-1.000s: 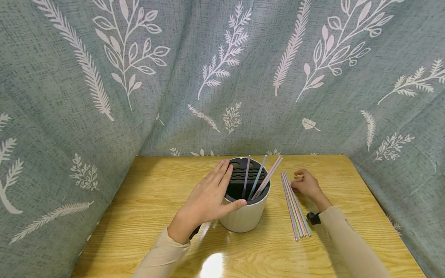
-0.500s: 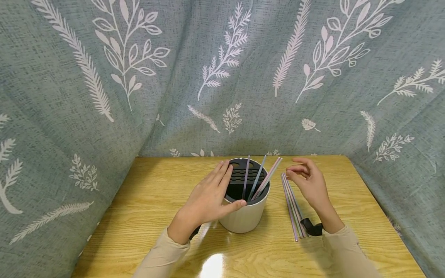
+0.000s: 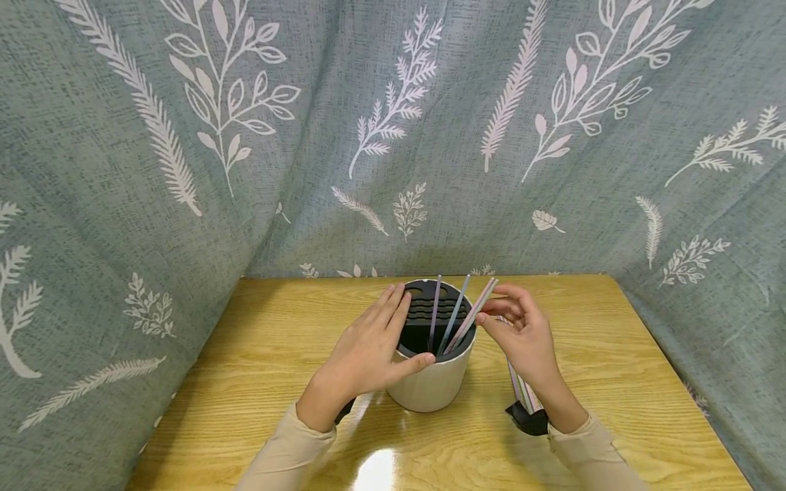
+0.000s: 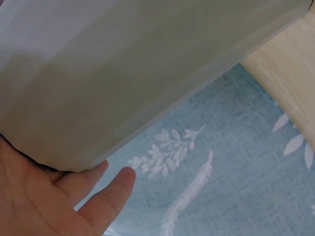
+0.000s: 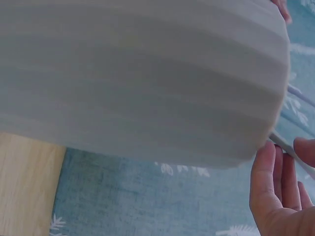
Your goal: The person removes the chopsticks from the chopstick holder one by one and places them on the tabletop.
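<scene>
A white ribbed holder (image 3: 424, 389) with a black slotted top (image 3: 424, 307) stands upright on the table. Several thin coloured straws lean out of its opening, among them a purple one (image 3: 435, 307), a blue one (image 3: 456, 310) and a pinkish pair (image 3: 475, 307). My left hand (image 3: 359, 351) rests on the holder's left rim, fingers straight and thumb across the front edge. At the right rim, my right hand (image 3: 522, 334) pinches the pinkish straws between thumb and fingertips. In the right wrist view, a straw (image 5: 283, 141) passes between the thumb and fingers.
More straws (image 3: 524, 392) lie side by side on the wooden table (image 3: 264, 382), partly hidden under my right hand and its black wrist camera (image 3: 528, 417). A blue-green leaf-patterned cloth (image 3: 307, 136) hangs behind the table and at both sides.
My right hand has risen from the straws on the table and moved left to the straws standing in the holder. The left hand and the holder have stayed put.
</scene>
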Demonstrator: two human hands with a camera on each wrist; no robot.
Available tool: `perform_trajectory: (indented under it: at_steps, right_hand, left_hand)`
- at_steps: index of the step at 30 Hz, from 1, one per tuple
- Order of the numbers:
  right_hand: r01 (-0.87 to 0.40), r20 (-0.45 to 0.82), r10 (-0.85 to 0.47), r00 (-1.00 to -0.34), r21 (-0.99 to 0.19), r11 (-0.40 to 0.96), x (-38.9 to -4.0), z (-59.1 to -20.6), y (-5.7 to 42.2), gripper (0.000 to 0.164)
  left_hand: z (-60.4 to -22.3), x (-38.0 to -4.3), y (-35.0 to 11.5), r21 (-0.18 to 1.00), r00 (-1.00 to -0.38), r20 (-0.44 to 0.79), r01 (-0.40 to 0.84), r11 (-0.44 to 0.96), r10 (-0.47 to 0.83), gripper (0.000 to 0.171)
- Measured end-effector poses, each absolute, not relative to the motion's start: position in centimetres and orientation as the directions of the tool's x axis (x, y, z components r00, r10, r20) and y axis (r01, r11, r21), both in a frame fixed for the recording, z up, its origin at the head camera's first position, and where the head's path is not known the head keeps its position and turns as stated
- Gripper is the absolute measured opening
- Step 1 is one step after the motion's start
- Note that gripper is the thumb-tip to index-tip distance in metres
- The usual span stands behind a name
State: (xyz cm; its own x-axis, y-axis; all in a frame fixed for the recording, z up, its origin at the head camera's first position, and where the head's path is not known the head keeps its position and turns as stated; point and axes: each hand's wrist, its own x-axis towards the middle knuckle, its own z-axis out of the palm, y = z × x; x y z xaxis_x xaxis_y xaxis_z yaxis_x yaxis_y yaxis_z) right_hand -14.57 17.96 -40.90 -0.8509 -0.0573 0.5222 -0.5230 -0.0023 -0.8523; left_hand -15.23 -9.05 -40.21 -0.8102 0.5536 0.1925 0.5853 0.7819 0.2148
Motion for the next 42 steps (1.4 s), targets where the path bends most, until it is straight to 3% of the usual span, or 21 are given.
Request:
perform_trajectory:
  at_steps: [8, 14, 24, 30, 34, 37, 42]
  right_hand:
    - [-0.51, 0.51, -0.016, -0.86, -0.859, 0.031, -14.6, -41.1, 17.2, 0.043]
    - [-0.544, 0.545, -0.02, -0.838, -0.839, -0.019, -14.7, -40.7, 17.4, 0.046]
    - [-0.712, 0.718, 0.049, -0.695, -0.677, -0.184, -14.9, -36.1, 18.8, 0.048]
    - [-0.768, 0.747, 0.194, -0.636, -0.586, -0.259, -14.6, -32.4, 20.8, 0.048]
    - [-0.748, 0.708, 0.251, -0.661, -0.593, -0.298, -14.6, -31.2, 22.5, 0.05]
    - [-0.696, 0.66, 0.222, -0.718, -0.672, -0.254, -14.8, -31.6, 24.1, 0.05]
    - [-0.508, 0.51, 0.138, -0.849, -0.86, 0.052, -16.6, -34.5, 27.1, 0.051]
  left_hand:
    - [-40.3, -15.2, -9.1, 0.213, -0.814, 0.193, 0.58, 0.786, 0.548, 0.106]
    - [-40.4, -15.2, -9.1, 0.206, -0.811, 0.196, 0.584, 0.785, 0.552, 0.106]
    - [-40.5, -15.1, -9.0, 0.212, -0.813, 0.199, 0.582, 0.786, 0.548, 0.107]
    - [-40.4, -15.2, -9.0, 0.219, -0.816, 0.196, 0.577, 0.787, 0.543, 0.107]
    - [-40.3, -15.2, -9.0, 0.219, -0.816, 0.189, 0.577, 0.787, 0.546, 0.107]
    - [-40.3, -15.3, -9.0, 0.219, -0.816, 0.184, 0.577, 0.787, 0.548, 0.106]
    - [-40.2, -15.3, -9.0, 0.228, -0.818, 0.177, 0.576, 0.785, 0.548, 0.106]
